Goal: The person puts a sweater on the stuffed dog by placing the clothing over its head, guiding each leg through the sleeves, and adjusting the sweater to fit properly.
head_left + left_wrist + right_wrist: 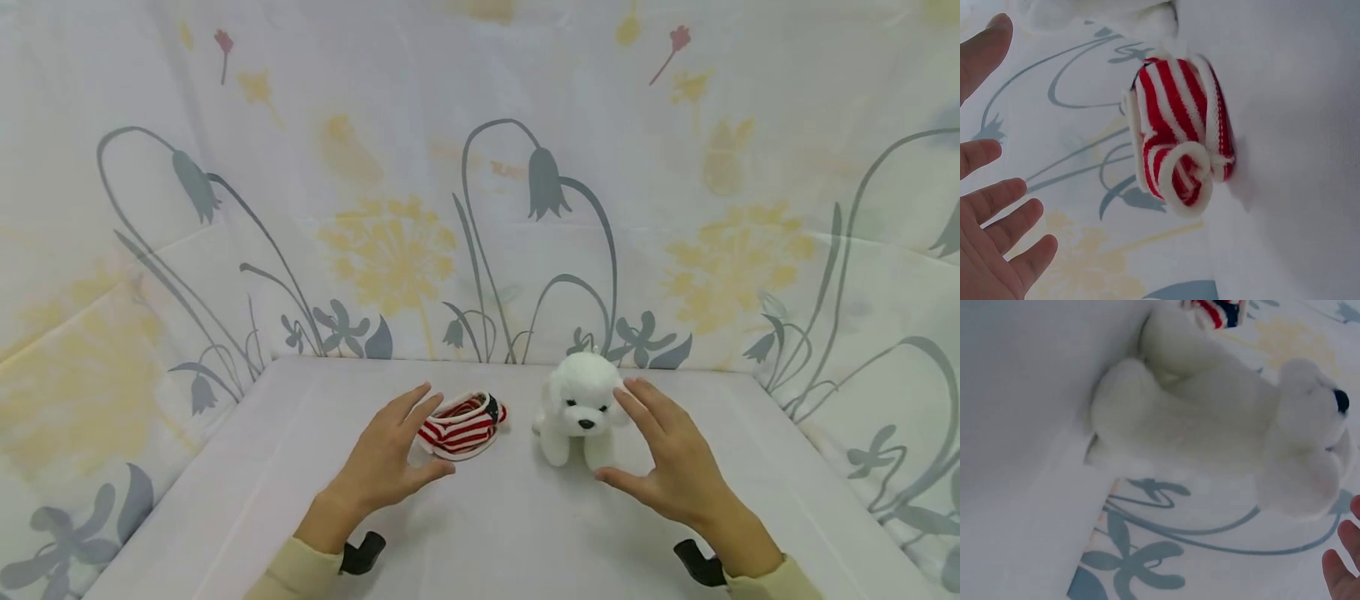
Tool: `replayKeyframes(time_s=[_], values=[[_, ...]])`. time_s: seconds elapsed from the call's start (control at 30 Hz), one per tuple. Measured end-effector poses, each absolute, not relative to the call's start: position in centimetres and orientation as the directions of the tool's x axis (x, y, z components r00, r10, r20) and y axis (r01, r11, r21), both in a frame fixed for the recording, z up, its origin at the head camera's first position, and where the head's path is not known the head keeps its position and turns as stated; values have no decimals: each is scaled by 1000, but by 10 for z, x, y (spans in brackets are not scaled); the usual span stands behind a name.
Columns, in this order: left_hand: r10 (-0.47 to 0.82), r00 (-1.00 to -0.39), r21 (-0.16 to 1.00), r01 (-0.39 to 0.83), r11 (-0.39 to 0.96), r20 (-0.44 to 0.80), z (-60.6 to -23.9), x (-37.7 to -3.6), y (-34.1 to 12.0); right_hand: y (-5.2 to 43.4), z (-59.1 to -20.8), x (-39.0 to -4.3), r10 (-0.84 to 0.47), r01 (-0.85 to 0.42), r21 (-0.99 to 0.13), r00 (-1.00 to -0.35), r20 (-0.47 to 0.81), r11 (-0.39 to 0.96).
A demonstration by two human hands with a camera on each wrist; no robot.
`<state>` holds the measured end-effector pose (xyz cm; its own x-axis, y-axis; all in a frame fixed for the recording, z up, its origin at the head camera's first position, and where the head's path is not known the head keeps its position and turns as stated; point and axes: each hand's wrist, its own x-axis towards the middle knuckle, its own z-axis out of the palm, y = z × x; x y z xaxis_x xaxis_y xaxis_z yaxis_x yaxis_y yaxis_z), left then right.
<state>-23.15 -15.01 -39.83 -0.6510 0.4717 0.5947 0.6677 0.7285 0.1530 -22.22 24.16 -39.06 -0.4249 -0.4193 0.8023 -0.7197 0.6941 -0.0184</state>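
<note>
"What's the biggest thing there?"

"The flowered cloth (510,50), hanging behind the worktop (502,542). It meets the worktop's back edge."

"And on the worktop?"

"The white dog (585,400) stands upright near the back edge, right of the middle, facing the front. The right hand (675,454) is just beside it, thumb and fingers spread apart with nothing between them; the right wrist view shows a gap to the dog's head. The left hand (390,446) has the same spread shape, near the striped shirt (461,433) but not touching it. The shirt lies left of the middle, also towards the back edge, with a white-rimmed opening facing up. Smallest are the black pieces (363,554) at the wrists."

"How far along is it?"

"The shirt is off the dog and neither is held. I'd judge no handling is under way just now; whether that marks a start or a finish, I can't tell."

"Enough room to move?"

"I'd say so. A gap separates dog and shirt, and both sit well in from the left and right edges. There's working room towards the front; the front edge itself is out of view. The tight side is the back, where the cloth stands close."
</note>
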Motion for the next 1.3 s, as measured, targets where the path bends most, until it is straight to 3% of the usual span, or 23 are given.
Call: replayKeyframes(time_s=[0.23,0.57,0.87,1.1,1.3], values=[[497,-644,175,696,697,582,-398,-227,-143,208,-387,-216,-470,-795,-27,-386,794,607],[508,-628,166,710,685,590,-398,-224,-138,156,-391,-222,-544,-837,-27,-380,748,547],[487,-690,234,675,700,535,-404,-236,-142,123,-405,-244,-600,-829,-131,-493,630,543],[476,-742,293,642,709,472,-415,-253,-143,110,-418,-266,-575,-748,-304,-653,493,590],[476,-768,288,615,734,428,-422,-269,-144,95,-421,-283,-569,-676,-402,-736,366,617]])
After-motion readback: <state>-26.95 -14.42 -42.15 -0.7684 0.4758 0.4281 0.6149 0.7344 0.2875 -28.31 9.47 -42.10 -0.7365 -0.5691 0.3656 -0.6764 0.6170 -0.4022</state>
